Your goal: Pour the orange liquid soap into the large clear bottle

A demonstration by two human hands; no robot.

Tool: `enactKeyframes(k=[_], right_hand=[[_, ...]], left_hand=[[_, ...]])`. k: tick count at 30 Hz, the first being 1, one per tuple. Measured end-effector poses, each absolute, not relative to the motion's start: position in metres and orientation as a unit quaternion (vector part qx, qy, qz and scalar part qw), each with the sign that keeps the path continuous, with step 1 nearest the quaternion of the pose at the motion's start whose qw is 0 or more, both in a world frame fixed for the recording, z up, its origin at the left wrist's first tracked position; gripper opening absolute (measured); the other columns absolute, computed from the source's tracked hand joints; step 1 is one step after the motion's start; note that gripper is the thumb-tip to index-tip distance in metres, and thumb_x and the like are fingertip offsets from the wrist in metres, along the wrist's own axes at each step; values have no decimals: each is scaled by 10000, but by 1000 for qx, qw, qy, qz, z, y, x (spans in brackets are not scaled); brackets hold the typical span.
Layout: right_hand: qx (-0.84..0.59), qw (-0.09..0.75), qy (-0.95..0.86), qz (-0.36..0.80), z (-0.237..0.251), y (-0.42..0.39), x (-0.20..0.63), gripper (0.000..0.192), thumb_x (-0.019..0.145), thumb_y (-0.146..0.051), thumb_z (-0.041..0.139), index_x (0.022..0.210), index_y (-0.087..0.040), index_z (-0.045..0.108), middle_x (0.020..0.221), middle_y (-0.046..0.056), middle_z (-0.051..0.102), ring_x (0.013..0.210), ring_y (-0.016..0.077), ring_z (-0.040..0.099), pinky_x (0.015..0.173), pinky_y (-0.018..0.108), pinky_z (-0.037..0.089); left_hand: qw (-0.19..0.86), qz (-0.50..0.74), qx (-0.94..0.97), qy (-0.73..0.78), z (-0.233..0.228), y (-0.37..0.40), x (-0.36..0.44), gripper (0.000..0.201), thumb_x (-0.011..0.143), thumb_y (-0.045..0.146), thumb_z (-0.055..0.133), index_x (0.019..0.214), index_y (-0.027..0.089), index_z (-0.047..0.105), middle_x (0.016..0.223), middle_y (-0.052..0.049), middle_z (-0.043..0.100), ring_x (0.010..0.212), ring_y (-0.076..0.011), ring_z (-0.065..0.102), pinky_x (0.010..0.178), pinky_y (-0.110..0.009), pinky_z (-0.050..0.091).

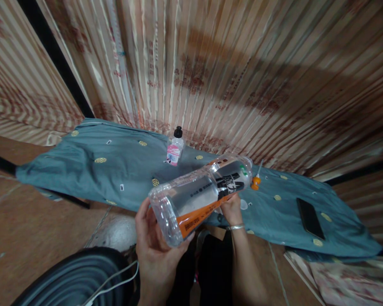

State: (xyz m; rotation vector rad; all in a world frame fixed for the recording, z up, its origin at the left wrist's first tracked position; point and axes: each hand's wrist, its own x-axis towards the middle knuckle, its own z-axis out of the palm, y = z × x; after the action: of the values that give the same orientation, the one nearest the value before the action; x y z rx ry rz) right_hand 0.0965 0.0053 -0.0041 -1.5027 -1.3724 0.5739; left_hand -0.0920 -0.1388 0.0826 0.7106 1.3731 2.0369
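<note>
A large clear plastic bottle [198, 193] with a silver, black and orange label lies tilted in front of me, its base toward the lower left. My left hand [159, 238] is wrapped round that base, thumb below and fingers on the far side. Under the label near the other end, my right hand [231, 208] is closed against the bottle, most of its fingers hidden behind it. A silver bracelet [237, 227] circles the right wrist. Just past the bottle's upper right end is a small orange piece [255, 182] with a thin pale stem; whether it touches the bottle I cannot tell.
A blue-green patterned cloth [130, 165] covers the narrow table. On it stand a small bottle [175, 146] with black cap and pink label, and a dark phone [310, 218] at right. A pleated curtain [210, 63] hangs behind. A black ribbed stool [83, 276] and white cable [118, 280] are lower left.
</note>
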Motion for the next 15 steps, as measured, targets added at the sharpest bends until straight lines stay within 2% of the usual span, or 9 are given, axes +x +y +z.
enactKeyframes(k=[4,9,15], right_hand=[[-624,488,-560,241,-5,5,97,311,604,-316,803,838,-228,617,784,82,762,775,301,721,691,392,599],[-611,499,-568,235,-7,6,98,299,611,-341,792,812,-237,597,744,62,749,740,281,713,654,365,590],[-602,504,-580,217,-10,7,99,278,613,-355,783,777,-242,590,768,86,758,711,276,703,611,350,572]], left_hand=[[297,767,248,513,88,-140,-88,856,593,250,959,1373,305,610,1373,-78,645,1195,-288,673,949,-348,580],[299,768,248,510,90,-140,-86,860,598,241,958,1381,319,612,1356,-72,658,1159,-275,693,932,-332,588],[287,773,260,502,85,-139,-88,850,586,230,966,1363,328,635,1352,-56,663,1128,-250,707,909,-297,593]])
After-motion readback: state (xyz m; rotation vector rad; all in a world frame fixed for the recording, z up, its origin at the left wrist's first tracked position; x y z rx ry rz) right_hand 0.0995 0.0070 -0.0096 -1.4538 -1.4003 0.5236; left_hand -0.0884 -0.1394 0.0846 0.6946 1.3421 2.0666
